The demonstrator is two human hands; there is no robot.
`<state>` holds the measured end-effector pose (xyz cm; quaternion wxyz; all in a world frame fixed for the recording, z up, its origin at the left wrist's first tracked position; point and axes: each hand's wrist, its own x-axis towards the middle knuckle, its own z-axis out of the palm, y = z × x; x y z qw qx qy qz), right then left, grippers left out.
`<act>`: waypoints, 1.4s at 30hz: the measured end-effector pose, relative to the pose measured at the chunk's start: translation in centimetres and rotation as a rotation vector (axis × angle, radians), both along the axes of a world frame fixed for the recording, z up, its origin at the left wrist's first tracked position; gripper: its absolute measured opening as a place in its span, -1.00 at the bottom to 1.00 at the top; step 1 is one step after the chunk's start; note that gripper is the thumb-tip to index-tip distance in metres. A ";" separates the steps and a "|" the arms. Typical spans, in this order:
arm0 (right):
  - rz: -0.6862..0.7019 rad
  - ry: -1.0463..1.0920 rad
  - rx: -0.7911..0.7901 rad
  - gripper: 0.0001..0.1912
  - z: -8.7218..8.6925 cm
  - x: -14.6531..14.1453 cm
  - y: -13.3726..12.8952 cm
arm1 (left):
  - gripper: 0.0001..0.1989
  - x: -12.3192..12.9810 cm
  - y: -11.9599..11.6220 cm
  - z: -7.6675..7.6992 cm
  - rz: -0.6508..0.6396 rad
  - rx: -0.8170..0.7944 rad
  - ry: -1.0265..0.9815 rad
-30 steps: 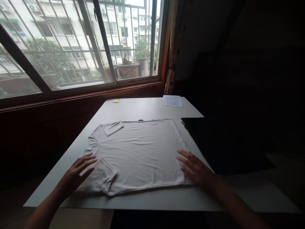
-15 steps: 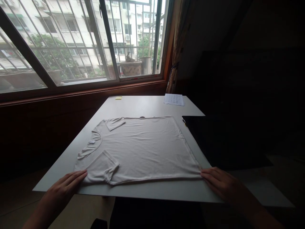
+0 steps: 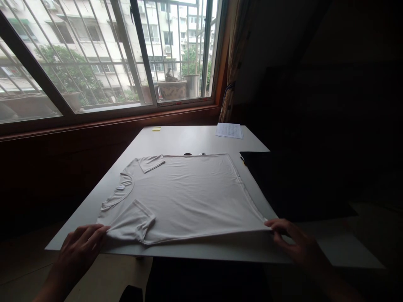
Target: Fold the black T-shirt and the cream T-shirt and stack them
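Observation:
A white short-sleeved T-shirt [image 3: 189,193] lies spread on the white table [image 3: 179,140], its neck to the left and its hem to the right. Both sleeves are turned inward over the body. At the near shoulder, my left hand [image 3: 83,241] is closed with its fingertips on the fabric edge. My right hand [image 3: 289,235] pinches the near corner of the hem between thumb and fingers, and the cloth there is raised slightly off the table. The near edge of the shirt runs between both hands.
A dark cloth or bag [image 3: 296,184] lies over the table's right side. Printed papers [image 3: 229,130] and a yellow note [image 3: 156,128] are at the far edge. Small dark items [image 3: 187,154] peek out behind the shirt. A barred window [image 3: 110,54] is beyond.
My right hand has gone from lying flatter on the hem corner to pinching it and lifting it a little. My left fingers have curled and shifted slightly left, drawing the near edge tighter.

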<state>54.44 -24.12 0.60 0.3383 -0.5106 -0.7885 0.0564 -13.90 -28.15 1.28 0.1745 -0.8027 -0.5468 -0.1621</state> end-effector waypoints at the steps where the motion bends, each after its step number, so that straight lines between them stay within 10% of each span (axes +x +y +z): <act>1: -0.008 0.041 -0.021 -0.91 0.0 -0.2 -0.1 | -0.69 0.3 0.0 0.0 -0.012 -0.015 -0.002; 13: -0.187 0.206 0.018 -0.71 2.4 -1.3 0.6 | -0.51 6.4 1.8 0.9 -0.204 -0.219 0.049; 27: -0.147 0.130 0.030 -0.69 1.3 -0.5 0.4 | -0.51 1.6 -0.6 0.2 0.049 -0.089 0.033; 42: -0.236 0.047 0.104 -0.78 1.0 1.6 -1.3 | -0.70 -2.2 -1.3 3.4 -0.184 -0.104 -0.236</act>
